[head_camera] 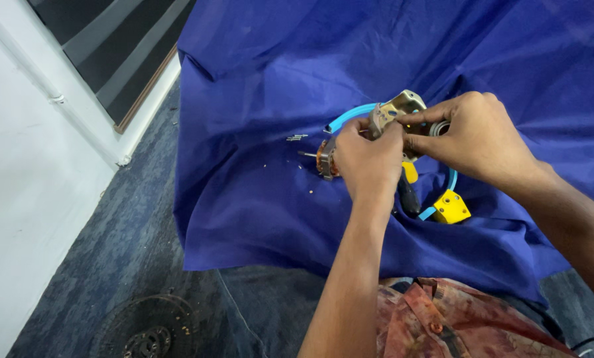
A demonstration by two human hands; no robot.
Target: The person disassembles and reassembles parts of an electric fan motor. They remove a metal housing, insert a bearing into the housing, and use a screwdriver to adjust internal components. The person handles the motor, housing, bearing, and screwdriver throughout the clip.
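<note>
Two bare hands meet just right of the frame's centre, over a blue cloth (257,199) that covers the work surface. Nearest the camera, at the bottom edge, lie a reddish patterned shirt (443,325) and, at lower left on the grey carpet (98,265), a round black fan grille (148,328). Above these the left hand (366,162) rises from the bottom of the frame, its fingers closed on the lower left side of a small metal motor housing (398,111), a dull brass-grey bracket with holes in it. The right hand (469,136) comes in from the right edge and pinches the same housing from the right, fingertips touching the left hand's. Both hands hide most of the part; only its top corner and a bit of copper winding (326,161) at the left show clearly. A light blue cable (350,114) arcs out behind the housing and runs round below the right hand to a yellow plug block (451,207) lying on the cloth. A dark tool handle (408,195) sits just under the left hand. A few small screws (297,138) rest on the cloth left of the housing. Farther off, at upper left, a white wall (25,152) meets the carpet.
</note>
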